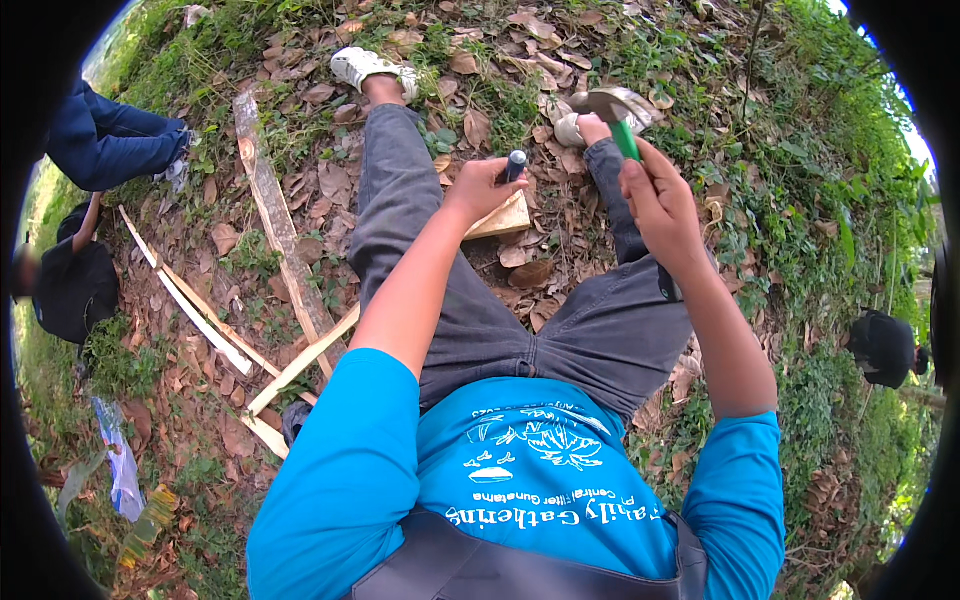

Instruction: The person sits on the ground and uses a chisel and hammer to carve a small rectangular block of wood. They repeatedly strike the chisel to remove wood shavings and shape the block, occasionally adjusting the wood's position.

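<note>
My left hand (478,192) is closed around a dark round handle (514,166) with a pale butt end pointing up. Its lower part is hidden by my fingers, so the tool looks like a chisel but its blade does not show. Just beneath that hand a pale cut piece of wood (507,218) lies between my legs, partly covered by my hand and forearm. My right hand (660,203) grips a claw hammer (622,138) by its green handle. The hammer's metal head is raised near my right shoe, apart from the wood.
Left of my legs lies a long bark-covered log (275,215), with split pale strips (305,360) beside it. Another person's dark trousers (115,140) and a dark bag-like shape (75,285) are at far left. A plastic bag (122,470) lies lower left; a black cap (882,347) is at right.
</note>
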Tool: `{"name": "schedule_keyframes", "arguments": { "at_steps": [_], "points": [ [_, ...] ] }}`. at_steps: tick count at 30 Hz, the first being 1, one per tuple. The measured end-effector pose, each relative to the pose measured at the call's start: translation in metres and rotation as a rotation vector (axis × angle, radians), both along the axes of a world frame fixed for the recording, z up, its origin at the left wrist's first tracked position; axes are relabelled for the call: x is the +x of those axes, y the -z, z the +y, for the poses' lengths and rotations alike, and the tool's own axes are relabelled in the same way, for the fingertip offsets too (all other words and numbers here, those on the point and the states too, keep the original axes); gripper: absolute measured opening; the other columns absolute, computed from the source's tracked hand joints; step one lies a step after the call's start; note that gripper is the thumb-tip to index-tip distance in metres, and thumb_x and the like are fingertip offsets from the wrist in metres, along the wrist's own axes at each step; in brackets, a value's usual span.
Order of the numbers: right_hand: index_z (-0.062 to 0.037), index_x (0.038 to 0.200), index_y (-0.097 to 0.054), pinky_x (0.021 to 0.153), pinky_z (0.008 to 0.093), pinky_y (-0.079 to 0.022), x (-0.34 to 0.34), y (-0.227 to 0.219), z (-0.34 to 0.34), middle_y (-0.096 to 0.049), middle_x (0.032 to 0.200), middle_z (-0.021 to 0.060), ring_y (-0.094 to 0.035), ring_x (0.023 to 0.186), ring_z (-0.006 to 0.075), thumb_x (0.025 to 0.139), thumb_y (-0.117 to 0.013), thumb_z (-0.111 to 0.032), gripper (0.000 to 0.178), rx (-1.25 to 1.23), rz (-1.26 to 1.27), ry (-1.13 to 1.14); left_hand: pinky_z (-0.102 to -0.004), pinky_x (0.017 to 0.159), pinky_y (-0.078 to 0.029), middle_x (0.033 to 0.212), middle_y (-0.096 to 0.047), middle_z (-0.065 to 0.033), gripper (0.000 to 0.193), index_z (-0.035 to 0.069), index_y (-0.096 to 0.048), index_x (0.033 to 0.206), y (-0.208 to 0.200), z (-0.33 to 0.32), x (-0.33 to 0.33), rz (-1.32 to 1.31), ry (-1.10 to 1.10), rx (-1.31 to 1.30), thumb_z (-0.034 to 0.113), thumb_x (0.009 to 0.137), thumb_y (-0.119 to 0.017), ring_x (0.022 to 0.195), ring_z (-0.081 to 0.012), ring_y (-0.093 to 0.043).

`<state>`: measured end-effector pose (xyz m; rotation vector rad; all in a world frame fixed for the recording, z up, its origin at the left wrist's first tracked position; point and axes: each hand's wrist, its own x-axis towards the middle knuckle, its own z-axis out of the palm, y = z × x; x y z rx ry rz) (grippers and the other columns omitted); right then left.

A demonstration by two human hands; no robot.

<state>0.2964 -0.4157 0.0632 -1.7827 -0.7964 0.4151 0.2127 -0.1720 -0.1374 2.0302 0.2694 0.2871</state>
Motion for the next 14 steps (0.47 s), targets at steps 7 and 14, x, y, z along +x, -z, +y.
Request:
{"name": "schedule_keyframes", "arguments": {
  "at_steps": [7, 14],
  "points": [
    [-0.0015, 0.148, -0.047, 0.059, 0.0258, -0.043, -0.034, 0.003, 0.016, -0.062, 0.084, 0.0046, -0.05, 0.064, 0.0081, 0.111, -0.047, -0.021, 0.042, 0.17, -0.21, 0.022, -0.0283, 0.084, -0.058, 0.098, -0.078, -0.0071, 0.027, 0.001, -0.074, 0.111, -0.007, -0.003, 0.003, -0.008, 0.021, 0.027, 0.014, 0.089, -0.082, 0.093, -0.0092, -0.072],
    [-0.0032, 0.141, -0.054, 0.075, 0.0393, -0.053, -0.015, 0.023, 0.012, -0.075, 0.094, 0.0177, -0.074, 0.089, 0.0279, 0.107, -0.055, -0.023, 0.039, -0.246, -0.105, -0.011, -0.0285, 0.086, -0.059, 0.101, -0.078, -0.0092, 0.025, 0.002, -0.074, 0.112, 0.002, 0.008, -0.011, -0.031, 0.029, 0.004, 0.014, 0.092, -0.079, 0.098, -0.0148, -0.075]
  ]
}}
